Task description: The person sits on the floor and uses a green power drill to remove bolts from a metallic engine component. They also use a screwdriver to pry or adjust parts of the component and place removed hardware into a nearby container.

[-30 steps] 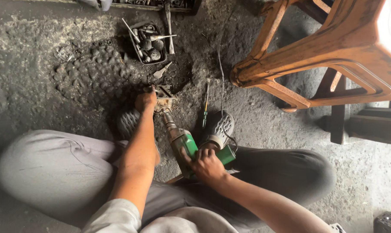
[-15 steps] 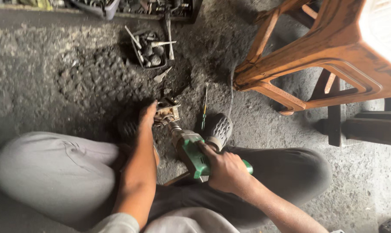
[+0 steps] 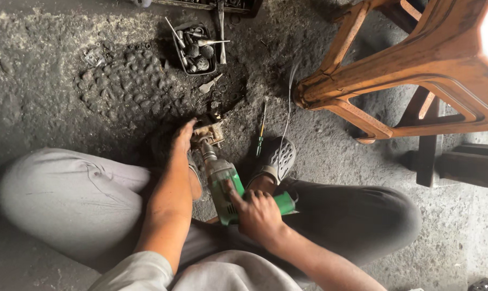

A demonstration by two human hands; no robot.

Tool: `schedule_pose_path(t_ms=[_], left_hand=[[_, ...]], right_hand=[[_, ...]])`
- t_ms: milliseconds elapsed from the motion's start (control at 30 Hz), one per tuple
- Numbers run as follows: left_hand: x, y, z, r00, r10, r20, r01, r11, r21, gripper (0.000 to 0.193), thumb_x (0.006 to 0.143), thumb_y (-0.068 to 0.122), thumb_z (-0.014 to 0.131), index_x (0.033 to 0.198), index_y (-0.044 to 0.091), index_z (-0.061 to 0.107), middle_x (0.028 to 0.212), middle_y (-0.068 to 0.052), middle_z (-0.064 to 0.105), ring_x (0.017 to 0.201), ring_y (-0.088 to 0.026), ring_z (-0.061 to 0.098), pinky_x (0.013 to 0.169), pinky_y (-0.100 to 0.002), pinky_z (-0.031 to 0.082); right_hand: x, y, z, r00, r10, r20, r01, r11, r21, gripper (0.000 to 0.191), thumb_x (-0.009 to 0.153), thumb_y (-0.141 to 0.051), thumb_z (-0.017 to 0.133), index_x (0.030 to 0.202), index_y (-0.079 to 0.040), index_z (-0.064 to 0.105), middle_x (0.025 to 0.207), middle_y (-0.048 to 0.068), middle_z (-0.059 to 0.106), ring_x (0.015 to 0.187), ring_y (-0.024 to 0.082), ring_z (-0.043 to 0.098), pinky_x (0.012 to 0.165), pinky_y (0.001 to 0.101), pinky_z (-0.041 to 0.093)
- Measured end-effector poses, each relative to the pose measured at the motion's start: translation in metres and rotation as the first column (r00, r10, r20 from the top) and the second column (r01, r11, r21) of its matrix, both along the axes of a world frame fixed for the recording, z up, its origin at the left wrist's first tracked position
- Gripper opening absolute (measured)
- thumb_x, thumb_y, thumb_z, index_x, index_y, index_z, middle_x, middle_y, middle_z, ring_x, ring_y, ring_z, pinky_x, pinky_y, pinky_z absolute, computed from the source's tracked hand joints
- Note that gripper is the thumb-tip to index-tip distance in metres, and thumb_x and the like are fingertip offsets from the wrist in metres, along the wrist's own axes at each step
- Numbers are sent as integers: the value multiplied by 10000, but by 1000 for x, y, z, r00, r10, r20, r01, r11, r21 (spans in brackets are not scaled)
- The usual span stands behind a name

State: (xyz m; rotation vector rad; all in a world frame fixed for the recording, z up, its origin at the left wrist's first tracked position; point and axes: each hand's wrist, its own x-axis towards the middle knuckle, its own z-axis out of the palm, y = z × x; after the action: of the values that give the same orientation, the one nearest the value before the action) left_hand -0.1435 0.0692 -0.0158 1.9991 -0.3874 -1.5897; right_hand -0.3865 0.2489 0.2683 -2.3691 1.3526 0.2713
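Note:
I crouch over a grimy concrete floor. My right hand [image 3: 257,213] grips a green power drill [image 3: 226,183] whose nose points away from me into a small rusty metal part [image 3: 209,132] on the floor. My left hand [image 3: 182,139] rests against that part's left side and steadies it. A grey perforated clog [image 3: 277,159] on my right foot sits just right of the drill. My knees spread to either side.
A green-handled screwdriver [image 3: 261,132] lies on the floor right of the part. A small black tray of bits and tools [image 3: 196,49] stands further ahead. An orange plastic stool [image 3: 416,70] rises at the right, with a dark metal frame [image 3: 448,161] beside it.
The drill and my right hand have shifted slightly; the left hand stays on the metal part. The view has drifted, so the tray and stool sit lower in frame.

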Motion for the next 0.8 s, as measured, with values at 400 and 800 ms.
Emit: schedule_pose_path(t_ms=[400,800], left_hand=[[2,-4,5,999,-45,-19,48,988,149,798,854,580,647,1467,78,549,1540,-179,509,1392,-338,493,1150,-445,378],[4,5,16,963,-206,175,216,975,-43,745,840,621,578,1352,86,655,1467,-149,586,1378,-299,514,1140,-375,372]], right_hand=[[-57,-81,31,705,-591,391,237,717,656,932,633,-152,866,1460,-54,449,1059,171,749,996,302,744,910,402,584],[-8,-26,9,971,-215,101,185,950,252,1008,636,-158,779,1541,-63,347,755,222,691,710,408,705,670,480,574]])
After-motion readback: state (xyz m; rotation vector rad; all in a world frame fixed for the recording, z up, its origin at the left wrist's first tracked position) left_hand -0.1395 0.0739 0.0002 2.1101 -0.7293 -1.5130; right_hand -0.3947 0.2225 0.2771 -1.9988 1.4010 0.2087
